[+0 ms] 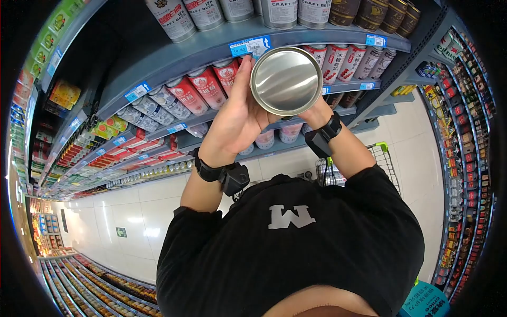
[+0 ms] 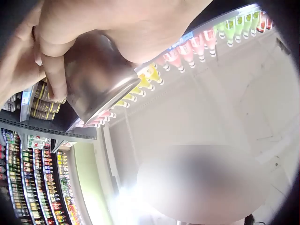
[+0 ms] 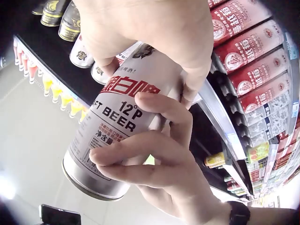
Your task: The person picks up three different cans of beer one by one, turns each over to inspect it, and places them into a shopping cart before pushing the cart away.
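A large silver-and-white craft beer can is held up before the shelves between both hands, its plain metal end facing the head camera. My left hand lies along its left side. In the right wrist view the left hand's bent fingers press on the printed label. My right hand is partly hidden behind the can in the head view. From the right wrist, that hand shows gripping the can's far end, thumb and fingers on either side. The left wrist view shows the can's dark, shiny wall.
Similar beer cans line the upper shelf above the hands. Red-and-pink cans stand one shelf lower. A wire shopping cart stands below the right forearm. More stocked shelves rise at the right, across the tiled floor.
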Action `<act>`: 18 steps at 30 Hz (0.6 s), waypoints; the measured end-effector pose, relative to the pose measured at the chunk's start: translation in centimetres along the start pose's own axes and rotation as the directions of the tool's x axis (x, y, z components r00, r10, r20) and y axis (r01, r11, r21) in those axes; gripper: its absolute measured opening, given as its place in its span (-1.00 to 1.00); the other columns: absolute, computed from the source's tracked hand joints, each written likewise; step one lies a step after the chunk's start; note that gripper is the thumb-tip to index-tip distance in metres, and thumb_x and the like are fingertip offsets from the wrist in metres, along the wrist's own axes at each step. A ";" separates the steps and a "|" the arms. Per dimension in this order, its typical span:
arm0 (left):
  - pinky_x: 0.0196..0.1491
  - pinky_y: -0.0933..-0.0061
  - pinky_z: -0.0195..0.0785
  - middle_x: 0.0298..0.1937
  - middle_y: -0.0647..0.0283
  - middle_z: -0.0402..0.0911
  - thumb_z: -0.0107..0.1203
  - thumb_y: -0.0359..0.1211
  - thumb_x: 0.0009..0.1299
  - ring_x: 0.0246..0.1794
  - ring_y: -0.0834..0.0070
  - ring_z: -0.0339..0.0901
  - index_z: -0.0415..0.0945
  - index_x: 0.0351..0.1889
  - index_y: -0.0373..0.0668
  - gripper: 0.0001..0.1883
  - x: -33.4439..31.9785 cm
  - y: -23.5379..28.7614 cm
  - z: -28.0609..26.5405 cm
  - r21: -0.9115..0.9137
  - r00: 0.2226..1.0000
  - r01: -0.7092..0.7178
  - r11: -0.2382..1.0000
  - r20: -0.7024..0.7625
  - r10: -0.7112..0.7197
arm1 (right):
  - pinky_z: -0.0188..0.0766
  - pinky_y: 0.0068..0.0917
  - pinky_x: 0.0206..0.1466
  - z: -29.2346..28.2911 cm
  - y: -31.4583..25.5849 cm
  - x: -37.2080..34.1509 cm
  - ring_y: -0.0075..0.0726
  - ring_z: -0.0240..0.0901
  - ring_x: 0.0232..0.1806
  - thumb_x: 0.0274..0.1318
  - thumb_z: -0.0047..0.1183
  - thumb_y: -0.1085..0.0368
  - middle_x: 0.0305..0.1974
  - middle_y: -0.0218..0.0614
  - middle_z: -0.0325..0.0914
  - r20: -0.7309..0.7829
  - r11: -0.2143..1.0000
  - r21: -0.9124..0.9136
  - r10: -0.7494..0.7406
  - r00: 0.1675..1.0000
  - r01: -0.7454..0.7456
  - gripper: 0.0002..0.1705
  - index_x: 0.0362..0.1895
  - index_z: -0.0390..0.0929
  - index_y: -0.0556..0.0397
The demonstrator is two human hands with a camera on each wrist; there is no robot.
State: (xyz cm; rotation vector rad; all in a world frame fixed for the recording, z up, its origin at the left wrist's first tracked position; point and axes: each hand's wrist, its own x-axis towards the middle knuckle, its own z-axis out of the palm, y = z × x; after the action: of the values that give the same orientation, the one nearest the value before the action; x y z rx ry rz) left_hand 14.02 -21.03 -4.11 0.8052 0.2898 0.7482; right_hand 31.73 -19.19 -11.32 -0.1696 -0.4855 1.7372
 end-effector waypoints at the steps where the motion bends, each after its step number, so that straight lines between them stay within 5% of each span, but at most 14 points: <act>1: 0.00 0.21 0.60 0.20 0.09 0.46 -0.42 0.08 0.58 0.10 0.26 0.54 0.26 0.30 -0.15 -0.41 0.1 -0.1 0.3 0.031 1.000 -0.013 0.999 -0.002 0.013 | 0.41 -0.20 0.20 0.1 0.2 0.0 -0.20 0.49 0.07 0.31 -0.18 -0.01 0.05 -0.17 0.56 -0.066 0.999 -0.042 -0.031 0.997 0.028 -0.51 0.05 0.52 0.09; 5: 0.02 0.19 0.61 0.21 0.06 0.44 -0.45 0.08 0.59 0.10 0.24 0.54 0.23 0.31 -0.17 -0.40 0.4 -0.1 0.2 -0.060 1.000 0.018 0.998 -0.017 -0.019 | 0.40 -0.19 0.22 0.1 0.3 0.1 -0.18 0.47 0.10 0.33 -0.22 -0.03 0.09 -0.16 0.53 -0.092 1.000 -0.007 -0.014 0.996 0.014 -0.48 0.08 0.49 0.09; 14: 0.05 0.14 0.59 0.20 0.03 0.44 -0.43 0.04 0.60 0.12 0.20 0.53 0.22 0.30 -0.22 -0.41 0.8 -0.2 0.2 0.057 1.000 0.008 0.998 -0.005 -0.008 | 0.39 -0.18 0.22 -0.9 0.2 0.4 -0.16 0.47 0.10 0.34 -0.21 -0.03 0.09 -0.16 0.53 -0.099 0.999 0.044 -0.007 0.995 0.011 -0.49 0.09 0.48 0.08; 18: 0.17 0.06 0.45 0.28 0.06 0.38 -0.31 -0.01 0.57 0.20 0.17 0.46 0.20 0.33 -0.21 -0.45 0.6 0.1 0.2 -0.059 0.995 0.063 0.996 -0.068 -0.067 | 0.38 -0.20 0.23 -1.2 -1.0 0.2 -0.19 0.47 0.10 0.36 -0.22 -0.08 0.09 -0.17 0.52 0.004 0.997 0.016 0.075 0.997 -0.075 -0.46 0.12 0.47 0.06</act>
State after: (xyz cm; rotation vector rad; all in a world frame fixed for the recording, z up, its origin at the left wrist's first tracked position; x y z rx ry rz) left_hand 14.50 -20.68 -3.94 0.7137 0.3550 0.7214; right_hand 33.04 -18.62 -11.94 -0.1752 -0.4724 1.8144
